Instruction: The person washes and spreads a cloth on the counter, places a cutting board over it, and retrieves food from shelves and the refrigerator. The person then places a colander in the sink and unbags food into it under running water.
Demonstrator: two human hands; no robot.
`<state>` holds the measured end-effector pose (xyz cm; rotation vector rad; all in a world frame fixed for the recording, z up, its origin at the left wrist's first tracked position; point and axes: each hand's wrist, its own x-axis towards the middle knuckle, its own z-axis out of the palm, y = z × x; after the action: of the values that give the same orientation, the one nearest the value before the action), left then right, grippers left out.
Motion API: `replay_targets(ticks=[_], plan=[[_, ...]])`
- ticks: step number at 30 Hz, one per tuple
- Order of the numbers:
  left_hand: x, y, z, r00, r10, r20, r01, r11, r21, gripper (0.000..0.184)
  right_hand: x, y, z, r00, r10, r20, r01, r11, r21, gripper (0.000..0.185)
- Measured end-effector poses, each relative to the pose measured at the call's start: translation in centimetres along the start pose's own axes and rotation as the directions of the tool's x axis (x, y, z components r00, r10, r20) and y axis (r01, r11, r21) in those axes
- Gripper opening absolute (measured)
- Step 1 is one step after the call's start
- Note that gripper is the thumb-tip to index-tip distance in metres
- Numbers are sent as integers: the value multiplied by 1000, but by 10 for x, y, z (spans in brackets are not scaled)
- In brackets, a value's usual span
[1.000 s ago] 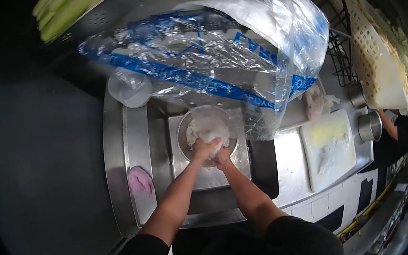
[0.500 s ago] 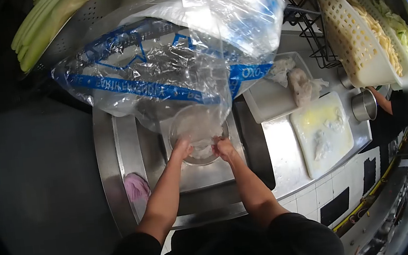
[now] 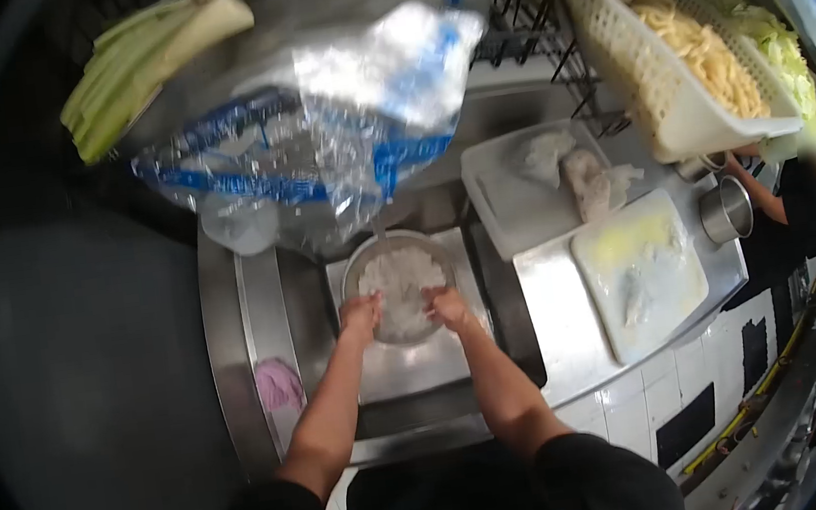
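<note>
A round metal bowl (image 3: pixel 406 340) stands in the sink (image 3: pixel 412 375), with a pale, whitish mass (image 3: pixel 403 281) in cloudy liquid inside it. My left hand (image 3: pixel 362 315) is at the bowl's left side, its fingers curled inward over the rim. On the right side my right hand (image 3: pixel 447 307) reaches over the rim with bent fingers. The fingertips of both hands are blurred, and what they hold, if anything, is too small to make out. The hands are apart, with the whitish mass between and above them.
A clear plastic bag (image 3: pixel 316 155) with blue print hangs above the sink. Rightward are a white tray (image 3: pixel 497 194), a cutting board (image 3: pixel 657 277), a metal pot (image 3: pixel 726 210) and a perforated basket (image 3: pixel 652 96). A pink cloth (image 3: pixel 279 384) lies left; a co-worker's arm (image 3: pixel 755 190) shows far right.
My hands have moved apart from the centre of the bowl to its two sides. The camera view has shifted, and the bag now appears farther up, uncovering more of the bowl.
</note>
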<state>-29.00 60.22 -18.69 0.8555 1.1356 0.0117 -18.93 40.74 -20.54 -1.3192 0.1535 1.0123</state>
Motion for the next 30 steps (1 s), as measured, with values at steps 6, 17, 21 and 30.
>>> replay_targets(ticks=[6, 17, 21, 30], plan=[[4, 1, -9, 977, -47, 206, 101, 961, -257, 30, -6, -3, 4, 1000, -8, -5, 8, 980, 198, 22], [-71, 45, 33, 951, 309, -30, -303, 943, 136, 16, -24, -8, 18, 968, 74, -240, 64, 851, 521, 7], [-55, 51, 21, 972, 234, -28, -231, 968, 103, 18, 12, 49, -2, 985, 163, 55, -160, 756, 635, 23], [-73, 45, -9, 958, 222, 181, -260, 939, 225, 23, 12, 59, 11, 932, 318, 176, -353, 680, 643, 32]])
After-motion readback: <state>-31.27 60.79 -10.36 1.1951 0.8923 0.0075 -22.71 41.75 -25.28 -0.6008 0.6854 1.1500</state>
